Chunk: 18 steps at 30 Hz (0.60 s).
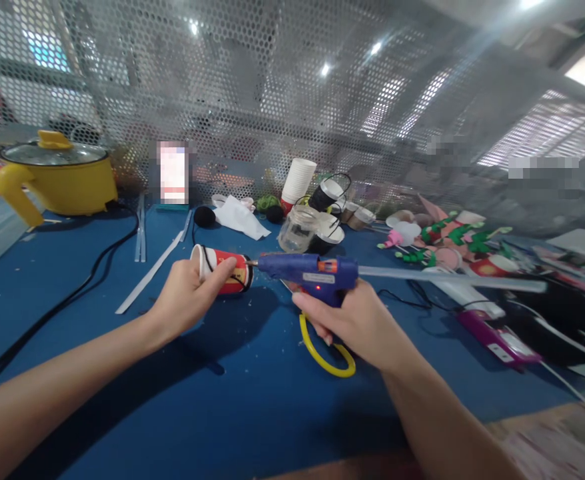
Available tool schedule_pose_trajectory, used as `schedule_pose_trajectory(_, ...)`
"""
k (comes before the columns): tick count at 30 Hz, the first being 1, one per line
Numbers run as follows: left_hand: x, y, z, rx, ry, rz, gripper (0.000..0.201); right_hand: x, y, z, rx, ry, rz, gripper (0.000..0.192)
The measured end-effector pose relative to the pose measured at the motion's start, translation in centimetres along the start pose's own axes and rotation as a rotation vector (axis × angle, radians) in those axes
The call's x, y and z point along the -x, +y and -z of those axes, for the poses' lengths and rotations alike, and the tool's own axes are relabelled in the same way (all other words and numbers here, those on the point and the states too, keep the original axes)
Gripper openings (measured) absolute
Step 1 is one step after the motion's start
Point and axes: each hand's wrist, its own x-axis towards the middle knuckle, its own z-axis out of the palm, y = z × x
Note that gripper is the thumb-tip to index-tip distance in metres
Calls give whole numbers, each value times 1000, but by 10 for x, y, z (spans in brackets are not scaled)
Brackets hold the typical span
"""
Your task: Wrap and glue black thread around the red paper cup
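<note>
My left hand (pixel 187 293) grips a red and white paper cup (pixel 230 283) lying on its side in the air, with black cord running along its wall. Wrapped around the handle of a blue hot glue gun (pixel 307 273) is my right hand (pixel 347 313). The gun's metal nozzle is at the cup's base end, touching or very close to it. From the back of the gun a long clear glue stick (pixel 452 277) sticks out, and a small red light glows on its side. Yellow-handled scissors (pixel 322 363) lie under my right hand, their blades mostly hidden.
A yellow electric pot (pixel 67 180) stands at the back left, its black cable (pixel 107 250) crossing the blue table. Behind the cup are a phone (pixel 172 175), a white tissue (pixel 240 218), a clear jar (pixel 297 230) and stacked paper cups (pixel 300 180). Paper crafts (pixel 452 243) and a purple power strip (pixel 495 337) are at right.
</note>
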Motion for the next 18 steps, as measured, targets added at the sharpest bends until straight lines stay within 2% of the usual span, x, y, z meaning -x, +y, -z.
schedule_pose_trajectory(2,-1,-1,0,24,-8,3,40,-5,3,4,-183,-22,-57,20)
schedule_pose_trajectory(7,-5,-4,0,70,9,18,40,-35,13,15,-483,148,-123,21)
schedule_pose_trajectory(12,-5,-8,0,81,2,10,40,-86,17,31,-556,317,-195,15)
schedule_pose_trajectory(18,-4,-5,1,41,-4,41,41,-138,30,42,-547,284,-349,29)
